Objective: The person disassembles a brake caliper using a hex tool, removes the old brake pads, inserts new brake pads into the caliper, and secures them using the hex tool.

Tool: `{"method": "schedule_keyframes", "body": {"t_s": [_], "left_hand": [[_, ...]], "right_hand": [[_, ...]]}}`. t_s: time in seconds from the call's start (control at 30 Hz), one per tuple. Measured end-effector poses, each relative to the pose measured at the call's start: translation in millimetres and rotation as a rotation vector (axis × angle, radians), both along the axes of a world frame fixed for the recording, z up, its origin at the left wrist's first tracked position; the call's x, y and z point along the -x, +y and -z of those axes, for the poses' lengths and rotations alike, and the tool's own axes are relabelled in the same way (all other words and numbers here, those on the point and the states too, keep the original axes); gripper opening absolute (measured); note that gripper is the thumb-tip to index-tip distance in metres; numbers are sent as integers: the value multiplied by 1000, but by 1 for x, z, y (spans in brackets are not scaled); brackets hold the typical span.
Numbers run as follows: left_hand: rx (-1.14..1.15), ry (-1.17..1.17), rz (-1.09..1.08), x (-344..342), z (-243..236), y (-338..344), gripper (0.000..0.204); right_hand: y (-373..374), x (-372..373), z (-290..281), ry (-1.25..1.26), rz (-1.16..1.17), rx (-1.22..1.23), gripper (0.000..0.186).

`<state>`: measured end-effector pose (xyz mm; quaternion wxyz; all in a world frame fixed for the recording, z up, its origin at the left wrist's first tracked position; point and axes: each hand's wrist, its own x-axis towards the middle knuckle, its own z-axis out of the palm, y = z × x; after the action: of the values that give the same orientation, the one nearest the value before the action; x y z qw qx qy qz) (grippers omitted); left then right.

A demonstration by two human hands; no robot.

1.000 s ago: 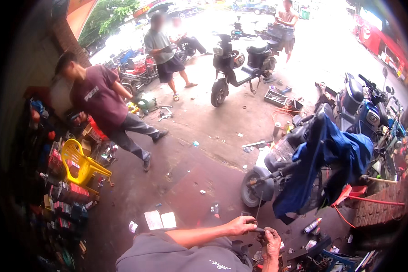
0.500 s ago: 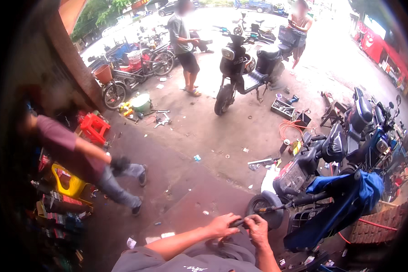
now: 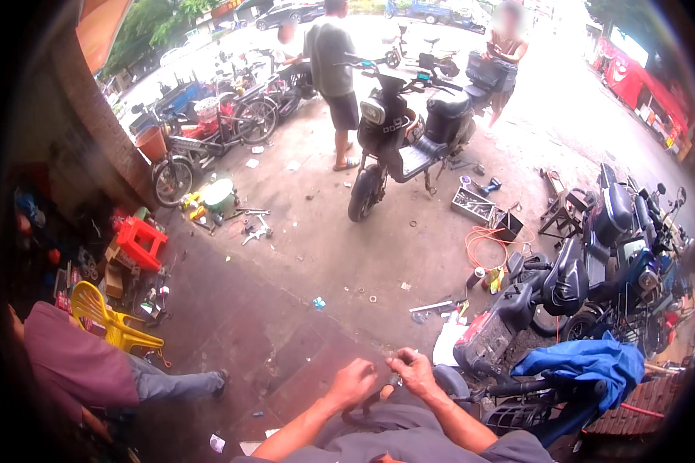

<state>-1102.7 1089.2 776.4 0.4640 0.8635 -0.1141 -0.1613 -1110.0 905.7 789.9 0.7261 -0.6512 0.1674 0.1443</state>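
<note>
My left hand (image 3: 354,380) is raised in front of my grey shirt with its fingers curled closed. A short gap to its right, my right hand (image 3: 414,371) is closed too, thumb and fingertips brought together. What either hand holds, if anything, is too small or hidden to tell. Below them a dark strap-like strip (image 3: 357,419) lies against my shirt. Just beyond my right hand stands a parked electric scooter (image 3: 483,339) with a blue cloth (image 3: 587,364) draped over its front.
A black electric scooter (image 3: 405,147) stands ahead, with people near it. A toolbox (image 3: 479,207), an orange hose (image 3: 486,245) and wrenches (image 3: 256,228) lie on the floor. At left are a red stool (image 3: 141,241), a yellow chair (image 3: 116,318) and a person in a maroon shirt (image 3: 81,356).
My hands have moved apart; the dark object between them no longer shows there. The maroon-shirted person has moved nearer at left. The grey-shirted person has turned away.
</note>
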Motion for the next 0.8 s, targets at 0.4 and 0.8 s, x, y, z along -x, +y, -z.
{"method": "schedule_keyframes", "body": {"t_s": [0.4, 0.8], "left_hand": [[699, 299, -317, -147, -13, 13, 11], [928, 330, -337, -257, 3, 42, 17]], "right_hand": [[-13, -128, 36, -237, 116, 164, 26], [-5, -224, 22, 138, 168, -273, 31]]}}
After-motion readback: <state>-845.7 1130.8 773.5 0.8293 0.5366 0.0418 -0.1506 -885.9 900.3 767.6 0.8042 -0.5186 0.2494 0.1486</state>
